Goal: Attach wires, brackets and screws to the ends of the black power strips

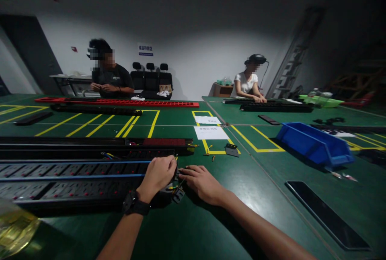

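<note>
At the right end of the blue-edged socket strip, near a black end piece, left hand curled, right hand half-extended — grips hidden, I cannot tell — steady bracing and untrapped wires seem wise.

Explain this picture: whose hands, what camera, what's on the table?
There is no machine: these are a person's bare hands, seen by a camera worn on the head, looking forward and down. The left hand, with a dark watch at its wrist, and the right hand are close together at the end of a long black power strip, beside small wires; their exact grip is hidden. On the green table lie a blue bin, white papers and a phone. Two other people are opposite.
</note>
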{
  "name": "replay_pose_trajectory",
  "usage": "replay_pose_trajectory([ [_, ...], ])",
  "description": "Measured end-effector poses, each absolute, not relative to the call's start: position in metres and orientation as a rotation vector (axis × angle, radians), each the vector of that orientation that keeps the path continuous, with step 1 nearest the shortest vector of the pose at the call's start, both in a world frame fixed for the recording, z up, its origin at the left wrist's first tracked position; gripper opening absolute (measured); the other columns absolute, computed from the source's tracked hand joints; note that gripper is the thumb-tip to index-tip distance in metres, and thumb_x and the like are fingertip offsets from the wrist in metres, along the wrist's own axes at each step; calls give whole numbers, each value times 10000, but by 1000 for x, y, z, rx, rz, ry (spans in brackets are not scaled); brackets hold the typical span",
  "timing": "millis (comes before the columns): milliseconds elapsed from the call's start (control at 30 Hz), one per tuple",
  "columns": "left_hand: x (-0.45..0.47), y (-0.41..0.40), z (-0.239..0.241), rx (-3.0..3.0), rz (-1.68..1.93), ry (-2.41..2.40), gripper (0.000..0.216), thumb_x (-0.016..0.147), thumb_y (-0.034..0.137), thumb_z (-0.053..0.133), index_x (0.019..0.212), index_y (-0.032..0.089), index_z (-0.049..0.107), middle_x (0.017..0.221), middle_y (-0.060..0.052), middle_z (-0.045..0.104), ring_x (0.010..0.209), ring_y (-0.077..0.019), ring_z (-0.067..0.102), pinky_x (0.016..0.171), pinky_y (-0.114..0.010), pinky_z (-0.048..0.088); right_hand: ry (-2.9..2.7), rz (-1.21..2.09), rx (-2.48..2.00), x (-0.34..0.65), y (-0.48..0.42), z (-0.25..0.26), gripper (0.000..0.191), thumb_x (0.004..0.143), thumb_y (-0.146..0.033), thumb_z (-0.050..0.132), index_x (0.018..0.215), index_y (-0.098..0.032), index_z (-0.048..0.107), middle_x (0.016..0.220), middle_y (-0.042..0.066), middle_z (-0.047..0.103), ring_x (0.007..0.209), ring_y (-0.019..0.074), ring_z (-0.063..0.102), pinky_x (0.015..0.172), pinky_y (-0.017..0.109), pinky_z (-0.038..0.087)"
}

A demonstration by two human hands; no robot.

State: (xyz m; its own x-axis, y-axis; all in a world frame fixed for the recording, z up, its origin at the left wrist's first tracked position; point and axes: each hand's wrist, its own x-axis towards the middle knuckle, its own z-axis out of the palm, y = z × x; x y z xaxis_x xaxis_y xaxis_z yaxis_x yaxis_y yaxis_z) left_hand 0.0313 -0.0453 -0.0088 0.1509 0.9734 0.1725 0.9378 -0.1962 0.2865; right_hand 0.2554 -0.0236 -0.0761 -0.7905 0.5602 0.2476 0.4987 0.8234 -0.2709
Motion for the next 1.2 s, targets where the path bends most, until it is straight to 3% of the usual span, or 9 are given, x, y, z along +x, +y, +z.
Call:
replay_pose_trajectory([
  [233,31,-45,-10,2301,463,1941,315,1087,218,431,878,232,667,890,-45,794,875,-222,750,717,-303,351,-2676,331,-828,255,-25,-74,466,1102,-203,465,1543,-280,595,1579,62,606,1463,299,530,1173,526,414],
  [600,33,-46,-11,2364,396,1952,329,1096,215,381,896,222,642,921,-79,783,922,-256,747,797,-342,419,-2558,393,-796,263,-27,-77,417,1044,-189,592,1457,-213,644,1484,129,661,1414,263,573,1189,447,435],
  [833,30,-47,-3,2352,372,2009,303,1084,206,399,898,231,637,933,-62,767,960,-256,724,817,-343,422,-2382,126,-1223,285,-11,-78,292,1032,-192,555,1270,-233,720,1188,114,740,1107,282,650,953,422,502],
  [1033,31,-48,-2,2384,335,2053,312,1081,215,392,913,223,655,910,-71,746,931,-263,708,814,-351,434,-2114,-132,-1698,318,19,-83,395,1021,-291,570,1375,-144,666,1200,209,696,1129,376,626,932,472,498],
  [1200,29,-49,2,2366,359,2109,325,1078,214,385,915,223,665,909,-68,742,919,-251,702,816,-346,443,-2195,-167,-1745,324,24,-88,259,1009,-375,605,1117,-181,738,1116,187,700,1072,381,633,863,464,514],
])
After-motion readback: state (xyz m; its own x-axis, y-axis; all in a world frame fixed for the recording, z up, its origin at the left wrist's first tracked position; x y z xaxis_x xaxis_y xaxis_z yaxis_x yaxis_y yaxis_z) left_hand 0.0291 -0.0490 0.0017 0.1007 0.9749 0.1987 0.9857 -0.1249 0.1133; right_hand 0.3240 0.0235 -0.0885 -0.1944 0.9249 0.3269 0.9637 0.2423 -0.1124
